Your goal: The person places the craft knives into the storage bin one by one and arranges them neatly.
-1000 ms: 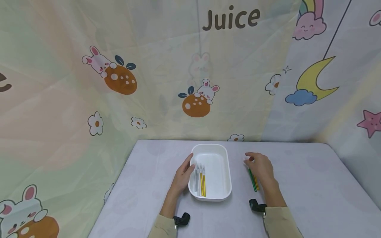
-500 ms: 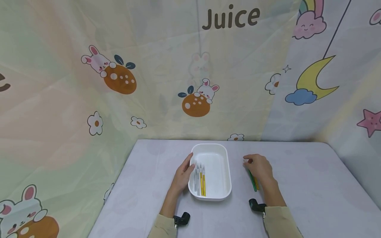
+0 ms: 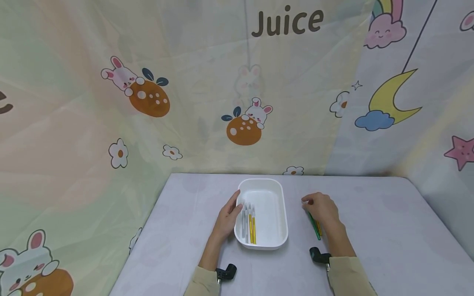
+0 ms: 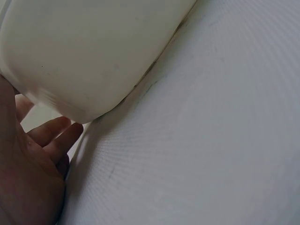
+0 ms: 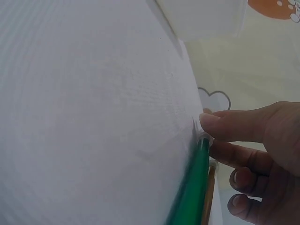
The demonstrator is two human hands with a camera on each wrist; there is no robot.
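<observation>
Tray [image 3: 270,213], white, rounded corners, on the pale-covered table [image 3: 381,234]. Silver pens [image 3: 245,226] and yellow pens [image 3: 253,230] lie side by side along its left inner side, seen only from the head camera. Left hand [image 3: 224,220] at the tray's left side: thumb over the rim, fingers against the outside, grasping lightly. Left wrist camera shows the outer wall of the tray and fingertips bent against its lower corner; the tray wall hides its contents there.

Right hand [image 3: 324,207] well apart from the tray, on its right. From the head camera the hand covers the upper end of a green pen [image 3: 314,227]. Right wrist camera gives that end: clear tip, pinched between the fingertips; remaining fingers loosely bent. Loose yellow pen [image 3: 319,228] just beside the green one, its end near the fingers; its far part is hidden by the hand from above.

Surroundings: printed backdrop [image 3: 200,82] behind the table, with rabbits, flowers, a moon and the word "Juice". Black wrist devices [image 3: 226,272] beside the tan sleeves [image 3: 203,281].
</observation>
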